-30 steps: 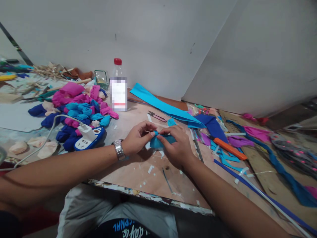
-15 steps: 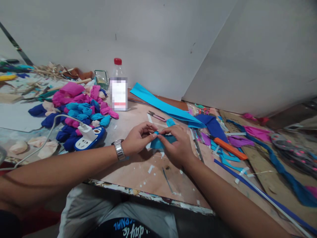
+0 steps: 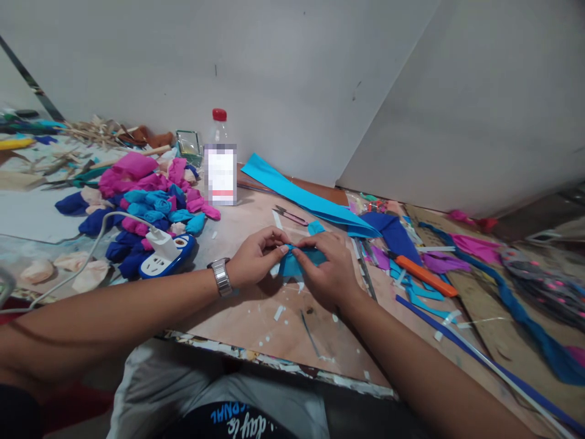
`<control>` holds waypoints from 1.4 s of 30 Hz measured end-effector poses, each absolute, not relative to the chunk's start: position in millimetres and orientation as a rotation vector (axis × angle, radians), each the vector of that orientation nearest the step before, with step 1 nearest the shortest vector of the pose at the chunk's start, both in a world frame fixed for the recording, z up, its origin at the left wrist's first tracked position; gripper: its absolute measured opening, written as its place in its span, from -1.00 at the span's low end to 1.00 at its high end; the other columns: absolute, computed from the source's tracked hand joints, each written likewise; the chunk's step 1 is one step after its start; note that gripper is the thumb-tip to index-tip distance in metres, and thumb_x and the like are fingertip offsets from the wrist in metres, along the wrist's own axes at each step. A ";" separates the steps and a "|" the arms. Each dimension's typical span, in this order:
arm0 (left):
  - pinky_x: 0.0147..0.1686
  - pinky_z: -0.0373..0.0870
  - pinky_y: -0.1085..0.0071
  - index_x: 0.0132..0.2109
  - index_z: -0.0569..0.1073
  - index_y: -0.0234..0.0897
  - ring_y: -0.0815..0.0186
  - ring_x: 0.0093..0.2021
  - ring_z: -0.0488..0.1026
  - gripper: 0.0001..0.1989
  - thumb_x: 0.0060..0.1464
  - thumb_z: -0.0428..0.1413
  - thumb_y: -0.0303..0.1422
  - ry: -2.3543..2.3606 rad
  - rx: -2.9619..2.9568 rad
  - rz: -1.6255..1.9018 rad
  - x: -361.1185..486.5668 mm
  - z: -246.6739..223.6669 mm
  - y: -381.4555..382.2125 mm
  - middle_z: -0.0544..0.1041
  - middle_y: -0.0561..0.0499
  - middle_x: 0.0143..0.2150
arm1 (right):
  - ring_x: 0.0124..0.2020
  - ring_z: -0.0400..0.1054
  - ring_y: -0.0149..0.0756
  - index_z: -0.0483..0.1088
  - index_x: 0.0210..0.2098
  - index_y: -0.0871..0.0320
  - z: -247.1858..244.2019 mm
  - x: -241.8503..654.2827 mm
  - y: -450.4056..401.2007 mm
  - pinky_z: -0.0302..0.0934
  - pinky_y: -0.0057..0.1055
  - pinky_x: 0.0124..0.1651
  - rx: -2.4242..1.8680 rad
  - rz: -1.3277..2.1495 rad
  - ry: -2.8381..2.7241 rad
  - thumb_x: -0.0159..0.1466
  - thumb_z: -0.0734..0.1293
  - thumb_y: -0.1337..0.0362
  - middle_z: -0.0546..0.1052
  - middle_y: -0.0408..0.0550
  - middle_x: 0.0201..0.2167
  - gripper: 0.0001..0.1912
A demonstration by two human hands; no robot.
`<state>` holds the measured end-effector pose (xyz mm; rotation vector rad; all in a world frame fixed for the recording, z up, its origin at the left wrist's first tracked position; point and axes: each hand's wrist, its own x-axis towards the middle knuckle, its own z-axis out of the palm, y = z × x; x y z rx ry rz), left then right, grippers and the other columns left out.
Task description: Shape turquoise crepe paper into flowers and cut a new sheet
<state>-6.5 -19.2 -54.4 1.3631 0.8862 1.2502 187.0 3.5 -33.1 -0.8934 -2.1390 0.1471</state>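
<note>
Between my two hands is a small piece of light blue paper (image 3: 292,264), its top edge pinched and its lower part hanging flat over the table. My left hand (image 3: 258,256), with a metal watch at the wrist, grips the paper's left end between thumb and fingers. On the right side, my right hand (image 3: 325,268) pinches the same edge, thumb tip close to the left one. A small blue scrap (image 3: 315,227) lies just behind my right hand. Pink-handled thread snips (image 3: 290,216) rest on the table beyond my hands.
Blue, pink and cream paper pieces (image 3: 155,204) pile at the left beside a power strip (image 3: 167,259) with a plugged charger. A red-capped bottle (image 3: 220,174) stands behind. A long blue strip (image 3: 301,195) lies at the back; an orange cutter (image 3: 426,275) lies at the right.
The top edge of the blue paper between my fingertips looks flatter, where a small rounded bit stood up before. Both hands have stayed nearly in place; the view has shifted slightly.
</note>
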 end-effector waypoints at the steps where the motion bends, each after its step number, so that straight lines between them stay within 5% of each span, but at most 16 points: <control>1: -0.25 0.41 0.43 -0.13 0.42 -0.30 0.37 -0.30 0.48 -0.72 0.18 0.22 -0.18 0.890 1.370 1.246 -6.5 -54.4 -19.5 0.53 0.02 -0.34 | -0.21 0.47 -0.18 0.46 -0.24 0.06 -33.2 186.8 3.8 0.18 -0.16 -0.04 -0.894 0.144 -2.140 0.31 0.43 0.22 0.62 -0.11 -0.30 -0.91; 7: -0.10 0.44 0.38 -0.09 0.40 -0.28 0.31 -0.11 0.54 -0.73 0.18 0.24 -0.24 0.820 1.403 1.243 -5.2 -60.9 -18.6 0.57 -0.07 -0.13 | -0.21 0.48 -0.19 0.48 -0.26 0.05 -34.4 185.7 3.3 0.14 -0.14 0.01 -0.904 0.167 -2.149 0.31 0.43 0.24 0.63 -0.13 -0.29 -0.94; 22: -0.19 0.43 0.41 0.12 0.24 -0.22 0.34 -0.17 0.57 -0.61 0.27 0.15 -0.19 0.703 1.321 1.195 -4.1 -57.4 -21.0 0.64 -0.12 -0.07 | -0.14 0.52 -0.17 0.52 -0.21 0.02 -32.3 185.4 0.5 0.08 -0.07 0.10 -0.928 0.219 -2.168 0.36 0.39 0.21 0.67 -0.12 -0.19 -0.94; 29: 0.12 0.42 0.27 0.19 0.32 -0.16 0.23 0.19 0.48 -0.61 0.29 0.12 -0.17 0.643 1.391 1.187 -6.2 -58.1 -21.4 0.56 -0.18 0.12 | -0.14 0.52 -0.15 0.54 -0.19 0.00 -31.2 184.6 1.6 0.10 -0.08 0.08 -0.928 0.217 -2.168 0.34 0.42 0.18 0.68 -0.11 -0.20 -0.92; 36: 0.26 0.32 0.18 0.24 0.32 -0.15 0.19 0.29 0.39 -0.60 0.33 0.07 -0.18 0.642 1.463 1.210 -4.4 -57.7 -22.0 0.45 -0.21 0.26 | -0.13 0.53 -0.15 0.56 -0.15 -0.01 -31.8 185.6 1.9 0.13 -0.08 0.09 -0.894 0.201 -2.181 0.35 0.41 0.18 0.68 -0.11 -0.20 -0.90; 39: 0.18 0.37 0.26 0.19 0.33 -0.19 0.24 0.21 0.45 -0.64 0.32 0.08 -0.19 0.748 1.500 1.250 -5.5 -58.4 -21.5 0.47 -0.19 0.23 | -0.16 0.53 -0.16 0.54 -0.19 0.02 -31.6 186.0 1.4 0.12 -0.07 0.09 -0.865 0.166 -2.146 0.34 0.42 0.19 0.68 -0.11 -0.23 -0.92; 42: -0.09 0.48 0.34 0.03 0.43 -0.28 0.27 -0.08 0.54 -0.66 0.25 0.15 -0.14 0.941 1.487 1.235 -8.2 -56.3 -21.3 0.58 -0.15 -0.03 | -0.19 0.52 -0.16 0.52 -0.23 0.03 -30.7 185.8 0.6 0.12 -0.06 0.09 -0.886 0.133 -2.123 0.33 0.42 0.17 0.67 -0.12 -0.26 -0.91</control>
